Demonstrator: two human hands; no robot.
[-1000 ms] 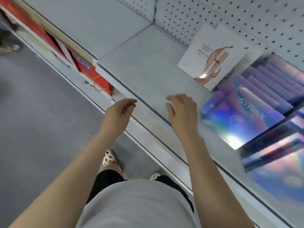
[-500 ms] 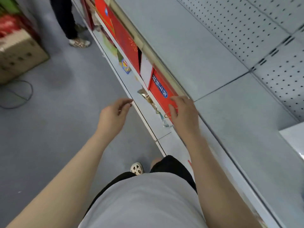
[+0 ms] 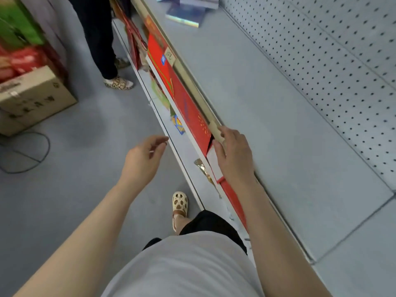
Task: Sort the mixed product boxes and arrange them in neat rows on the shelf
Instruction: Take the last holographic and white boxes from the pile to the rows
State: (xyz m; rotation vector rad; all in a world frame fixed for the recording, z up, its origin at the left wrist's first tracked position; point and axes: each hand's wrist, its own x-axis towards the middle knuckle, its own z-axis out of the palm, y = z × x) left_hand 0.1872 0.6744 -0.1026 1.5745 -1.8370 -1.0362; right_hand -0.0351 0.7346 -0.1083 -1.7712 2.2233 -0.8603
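Two hands were in view: right hand [image 3: 233,155] curled over the shelf edge [image 3: 199,93], left hand [image 3: 143,157] loosely open, holding nothing. Mixed product boxes [image 3: 184,15] lay far along the shelf [image 3: 267,116]; reaching while walking risked toppling them.

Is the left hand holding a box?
No, the left hand hangs over the grey floor with loosely curled fingers and nothing in it, apart from the red boxes below the shelf edge.
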